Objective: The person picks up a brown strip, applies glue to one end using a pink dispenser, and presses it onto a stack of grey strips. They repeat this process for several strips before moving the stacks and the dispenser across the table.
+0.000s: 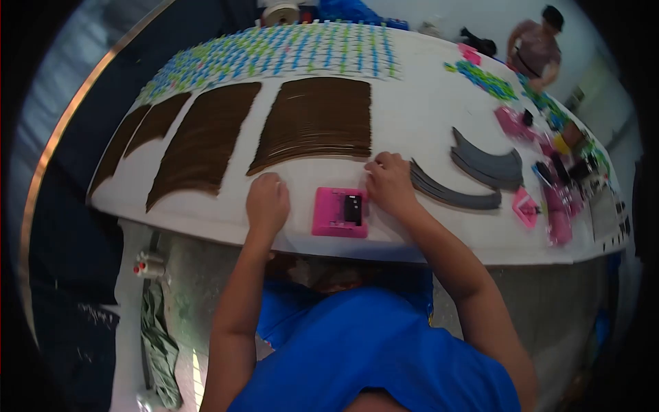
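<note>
My left hand (pixel 268 200), its fingers curled closed, lies just below the left lower corner of a wide sheaf of overlapping dark brown strips (pixel 316 117). At the sheaf's right lower corner, my right hand (pixel 391 182) has its fingertips drawn together. Whatever either hand may grip is hidden by the fingers. Between the hands, near the table's front edge, sits a pink square block (pixel 322 214) with a black part (pixel 353 209) on it. Grey curved strips (pixel 453 190) fan out just right of my right hand.
More brown sheaves (pixel 204 141) lie to the left on the white table (pixel 419 103). Rows of blue and green pieces (pixel 302 51) cover the back left. Pink items (pixel 559 216) and a second grey sheaf (pixel 487 165) lie at right. Another person (pixel 535 44) stands beyond the far right edge.
</note>
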The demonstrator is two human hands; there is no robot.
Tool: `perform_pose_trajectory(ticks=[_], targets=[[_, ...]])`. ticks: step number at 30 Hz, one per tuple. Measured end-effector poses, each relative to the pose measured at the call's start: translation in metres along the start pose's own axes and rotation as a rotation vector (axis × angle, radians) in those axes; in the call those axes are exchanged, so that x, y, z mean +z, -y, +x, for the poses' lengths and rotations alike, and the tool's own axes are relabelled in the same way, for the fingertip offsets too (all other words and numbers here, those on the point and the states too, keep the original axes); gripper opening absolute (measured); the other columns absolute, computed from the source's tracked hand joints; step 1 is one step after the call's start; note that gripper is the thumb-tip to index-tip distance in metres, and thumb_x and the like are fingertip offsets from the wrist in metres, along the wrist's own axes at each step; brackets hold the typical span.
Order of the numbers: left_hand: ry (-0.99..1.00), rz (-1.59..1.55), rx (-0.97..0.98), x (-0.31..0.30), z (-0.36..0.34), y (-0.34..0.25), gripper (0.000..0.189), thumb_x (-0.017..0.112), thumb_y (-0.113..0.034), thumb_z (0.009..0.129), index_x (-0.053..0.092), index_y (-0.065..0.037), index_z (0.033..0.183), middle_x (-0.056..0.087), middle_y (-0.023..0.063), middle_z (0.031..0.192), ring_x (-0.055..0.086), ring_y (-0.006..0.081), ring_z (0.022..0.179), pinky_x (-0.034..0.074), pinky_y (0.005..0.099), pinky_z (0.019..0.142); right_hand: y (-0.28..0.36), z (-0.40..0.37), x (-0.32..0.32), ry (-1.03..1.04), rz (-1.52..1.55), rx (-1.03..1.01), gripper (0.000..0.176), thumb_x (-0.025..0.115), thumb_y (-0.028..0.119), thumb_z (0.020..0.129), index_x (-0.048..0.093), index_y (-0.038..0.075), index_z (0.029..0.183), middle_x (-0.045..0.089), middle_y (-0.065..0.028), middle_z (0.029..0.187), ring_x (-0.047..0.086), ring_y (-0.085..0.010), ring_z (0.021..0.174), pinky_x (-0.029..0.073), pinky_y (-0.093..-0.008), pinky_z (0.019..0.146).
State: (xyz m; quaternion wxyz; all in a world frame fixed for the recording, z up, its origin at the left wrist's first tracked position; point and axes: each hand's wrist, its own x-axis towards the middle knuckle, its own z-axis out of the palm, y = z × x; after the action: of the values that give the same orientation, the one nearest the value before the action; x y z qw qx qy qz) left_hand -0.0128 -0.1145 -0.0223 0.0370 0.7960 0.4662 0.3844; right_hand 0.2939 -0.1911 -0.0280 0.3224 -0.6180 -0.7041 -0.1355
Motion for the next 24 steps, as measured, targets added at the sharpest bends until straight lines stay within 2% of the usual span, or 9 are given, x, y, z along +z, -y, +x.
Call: perform_pose_trajectory(ticks=[1, 3, 4, 5, 7, 8, 17, 20, 24], targets=[[-0.020, -0.050, -0.026, 0.001, -0.002, 0.004, 0.011, 0.068, -0.011, 0.096, 0.067, -0.002, 0.102, 0.068, 0.0169, 0.099, 0.066, 0.0357, 0.094, 0.053, 0.0459, 0.083, 0.001, -0.001, -0.005, -0.004, 0.003, -0.011, 0.019, 0.073, 0.012, 0.082, 0.075, 0.011, 0.101, 0.064, -0.0080, 0.111, 0.060, -0.0314, 0.107, 0.046, -0.0487, 0.091], [-0.056, -0.335, -0.191, -0.021, 0.000, -0.007, 0.011, 0.068, -0.008, 0.098, 0.069, -0.001, 0.107, 0.068, 0.0137, 0.099, 0.065, 0.0257, 0.089, 0.052, 0.0369, 0.083, 0.002, -0.004, -0.014, -0.036, 0.042, -0.027, 0.021, 0.075, 0.012, 0.082, 0.073, 0.011, 0.103, 0.064, -0.0075, 0.111, 0.060, -0.0314, 0.106, 0.046, -0.0480, 0.089], [-0.118, -0.398, -0.135, -0.033, 0.002, -0.004, 0.013, 0.067, -0.006, 0.100, 0.071, 0.000, 0.111, 0.069, 0.0100, 0.102, 0.062, 0.0168, 0.088, 0.051, 0.0312, 0.083, 0.000, -0.008, -0.019, -0.061, 0.080, -0.038, 0.022, 0.075, 0.012, 0.082, 0.073, 0.011, 0.104, 0.064, -0.0076, 0.111, 0.060, -0.0314, 0.106, 0.046, -0.0476, 0.090], [-0.214, -0.468, -0.103, -0.047, 0.007, -0.003, 0.016, 0.066, -0.006, 0.101, 0.070, 0.000, 0.116, 0.070, 0.0097, 0.106, 0.063, 0.0154, 0.090, 0.053, 0.0311, 0.083, -0.002, -0.012, -0.026, -0.075, 0.050, 0.015, 0.022, 0.075, 0.012, 0.082, 0.073, 0.011, 0.104, 0.064, -0.0076, 0.111, 0.060, -0.0314, 0.106, 0.046, -0.0476, 0.090], [-0.413, -0.645, -0.045, -0.097, 0.024, -0.013, 0.024, 0.062, -0.006, 0.104, 0.067, 0.001, 0.127, 0.072, 0.0091, 0.113, 0.066, 0.0140, 0.094, 0.055, 0.0309, 0.084, -0.005, -0.021, -0.043, -0.107, 0.091, -0.043, 0.023, 0.075, 0.012, 0.082, 0.072, 0.010, 0.104, 0.063, -0.0077, 0.110, 0.060, -0.0311, 0.106, 0.047, -0.0469, 0.091], [-0.521, -0.753, -0.014, -0.118, 0.032, -0.022, 0.029, 0.060, -0.007, 0.105, 0.064, 0.002, 0.133, 0.072, 0.0089, 0.116, 0.067, 0.0140, 0.095, 0.056, 0.0308, 0.085, -0.010, -0.026, -0.051, -0.048, 0.080, 0.003, 0.025, 0.076, 0.013, 0.082, 0.072, 0.010, 0.107, 0.064, -0.0081, 0.113, 0.060, -0.0317, 0.108, 0.047, -0.0471, 0.094], [-0.314, -0.882, 0.079, -0.079, 0.038, -0.057, 0.030, 0.061, -0.008, 0.105, 0.064, 0.001, 0.133, 0.071, 0.0099, 0.117, 0.067, 0.0156, 0.096, 0.056, 0.0318, 0.087, -0.062, -0.088, -0.105, -0.090, -0.019, 0.149, 0.029, 0.077, 0.015, 0.082, 0.074, 0.011, 0.111, 0.066, -0.0083, 0.118, 0.061, -0.0306, 0.116, 0.045, -0.0469, 0.102], [-0.275, -0.894, 0.111, -0.076, 0.035, -0.066, 0.031, 0.062, -0.009, 0.105, 0.063, 0.001, 0.134, 0.071, 0.0102, 0.117, 0.066, 0.0162, 0.097, 0.056, 0.0322, 0.087, -0.065, -0.106, -0.109, -0.084, -0.056, 0.235, 0.031, 0.078, 0.017, 0.082, 0.074, 0.011, 0.112, 0.067, -0.0084, 0.119, 0.061, -0.0309, 0.118, 0.044, -0.0476, 0.105], [-0.240, -0.890, 0.167, -0.081, 0.033, -0.078, 0.031, 0.062, -0.009, 0.104, 0.063, 0.001, 0.134, 0.070, 0.0107, 0.118, 0.066, 0.0170, 0.098, 0.055, 0.0327, 0.088, -0.061, -0.104, -0.108, -0.150, -0.040, 0.218, 0.028, 0.077, 0.018, 0.084, 0.074, 0.010, 0.110, 0.067, -0.0086, 0.117, 0.061, -0.0308, 0.116, 0.044, -0.0472, 0.104]])
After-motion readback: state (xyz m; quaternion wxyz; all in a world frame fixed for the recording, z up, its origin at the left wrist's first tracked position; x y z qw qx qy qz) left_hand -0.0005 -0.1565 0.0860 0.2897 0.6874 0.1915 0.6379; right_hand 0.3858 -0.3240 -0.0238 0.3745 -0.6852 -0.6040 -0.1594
